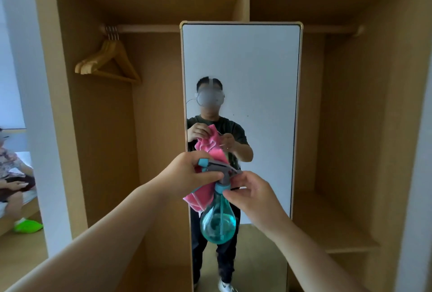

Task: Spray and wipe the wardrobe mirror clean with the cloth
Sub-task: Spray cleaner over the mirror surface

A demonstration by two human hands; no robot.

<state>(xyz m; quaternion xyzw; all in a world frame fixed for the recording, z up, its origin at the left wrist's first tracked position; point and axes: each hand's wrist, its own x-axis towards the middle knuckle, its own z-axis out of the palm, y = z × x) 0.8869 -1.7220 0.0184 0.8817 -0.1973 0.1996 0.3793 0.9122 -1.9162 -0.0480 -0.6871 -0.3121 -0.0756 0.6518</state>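
A tall framed mirror (pixel 257 64) stands upright in the middle of the open wardrobe. In front of it, at chest height, my left hand (pixel 189 172) grips the grey trigger head of a teal spray bottle (pixel 217 221) together with a pink cloth (pixel 198 198) that hangs below the fingers. My right hand (pixel 250 191) pinches the bottle's blue collar at the neck. The bottle's round body hangs down, with liquid in its lower part. Both hands, the cloth and the person's reflection show in the mirror.
Several wooden hangers (pixel 107 60) hang on the rail (pixel 149 27) at upper left. The wardrobe has a shelf step (pixel 327 228) at lower right. Another person sits on a bed (pixel 14 174) at the far left, with a green shoe (pixel 28 225) on the floor.
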